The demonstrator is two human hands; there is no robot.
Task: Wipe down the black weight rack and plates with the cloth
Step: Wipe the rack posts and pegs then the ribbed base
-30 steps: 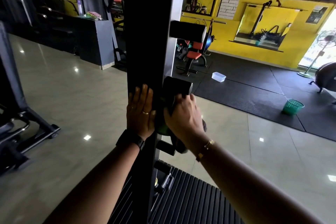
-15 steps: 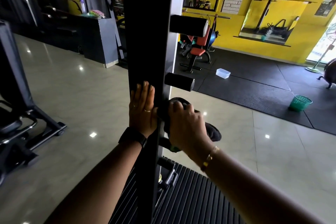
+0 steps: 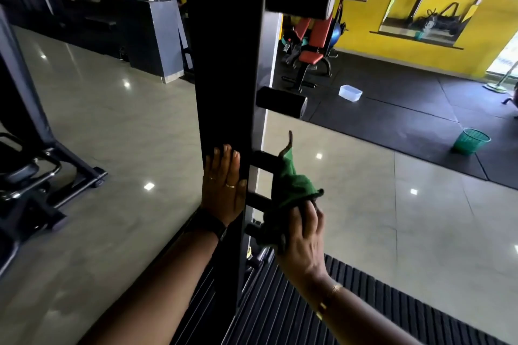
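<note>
The left hand point(image 3: 224, 185) lies flat and open against the black rack upright point(image 3: 227, 64). The right hand point(image 3: 301, 232) grips the green cloth point(image 3: 291, 190), bunched over the lower storage pegs point(image 3: 259, 200). The pegs project horizontally rightward, nearest the right hand.

Left hand point(image 3: 224, 185) flat on the rack upright point(image 3: 227, 64); cloth point(image 3: 291, 193) on pegs right of it.

left hand point(image 3: 224, 185): flat, fingers up | right hand point(image 3: 301, 235): fingers curled, grip closed
</note>
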